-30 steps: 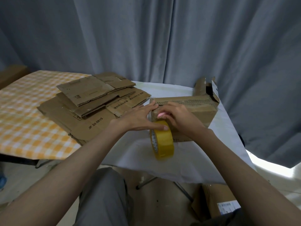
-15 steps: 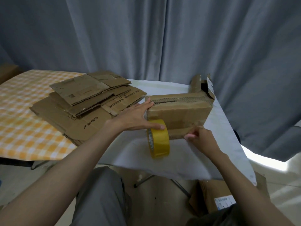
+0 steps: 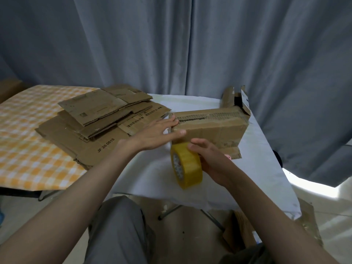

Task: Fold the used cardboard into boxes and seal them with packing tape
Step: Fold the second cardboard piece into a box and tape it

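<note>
Presently the light, stiff box is being steadied at its near end by the flat, spread left hand, while the tape, just below it, is being gripped by the right hand, best held at its rim.

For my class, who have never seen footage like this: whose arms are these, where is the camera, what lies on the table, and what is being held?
There is no machine here. A person wears a camera on the head, so you look down along their own two arms. The left hand lies with straight fingers against the end of a folded cardboard box, steadying it. The right hand grips a roll of yellow packing tape just in front of the box. The box stands on a table with a white cloth. To the left a stack of flattened cardboard lies partly on an orange checked cloth. A grey curtain hangs behind.
</note>
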Tool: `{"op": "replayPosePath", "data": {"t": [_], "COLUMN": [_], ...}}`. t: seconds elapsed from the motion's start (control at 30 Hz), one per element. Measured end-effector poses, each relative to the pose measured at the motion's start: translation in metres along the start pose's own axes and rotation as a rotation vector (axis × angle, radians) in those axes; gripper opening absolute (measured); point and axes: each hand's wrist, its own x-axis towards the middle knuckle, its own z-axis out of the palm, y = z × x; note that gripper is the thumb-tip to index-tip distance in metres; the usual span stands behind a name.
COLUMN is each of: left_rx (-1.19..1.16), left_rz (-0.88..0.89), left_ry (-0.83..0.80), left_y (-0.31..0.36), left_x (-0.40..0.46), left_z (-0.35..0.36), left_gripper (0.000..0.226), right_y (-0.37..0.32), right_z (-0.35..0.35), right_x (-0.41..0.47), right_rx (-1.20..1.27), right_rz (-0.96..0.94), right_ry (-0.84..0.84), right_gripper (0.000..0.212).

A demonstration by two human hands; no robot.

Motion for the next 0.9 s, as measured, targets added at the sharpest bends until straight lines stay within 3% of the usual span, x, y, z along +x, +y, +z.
{"op": "replayPosePath", "data": {"t": [0.13, 0.2, 0.4, 0.53, 0.67, 0.9], "left_rx": [-0.025, -0.045, -0.049, -0.013, -0.02, 0.081], "left_rz": [0.147, 0.164, 0.221, 0.19, 0.265, 0.275], "left_ry": [0.197, 0.226, 0.347, 0.324, 0.429, 0.159], "left_y": [-0.006, -0.005, -0.007, 0.0, 0.023, 0.055], "left_x": [0.011, 0.016, 0.022, 0.018, -0.003, -0.024], "left_z": [-0.003, 0.001, 0.015, 0.006, 0.005, 0.024], "left_gripper": [0.036, 0.023, 0.038, 0.051, 0.048, 0.084], "right_y": [0.01, 0.014, 0.022, 0.027, 0.034, 0.039], "right_z": [-0.011, -0.016, -0.026, -0.026, -0.026, -0.029], "right_x": [-0.007, -0.01, -0.013, -0.013, -0.014, -0.022], "right_rx": [-0.011, -0.004, -0.008, 0.014, 0.027, -0.027], "right_rz": [-0.052, -0.087, -0.196, -0.275, -0.348, -0.416], "right_ry": [-0.019, -0.033, -0.073, -0.091, -0.085, 0.011], "right_gripper": [0.042, 0.04, 0.044, 0.038, 0.042, 0.061]}}
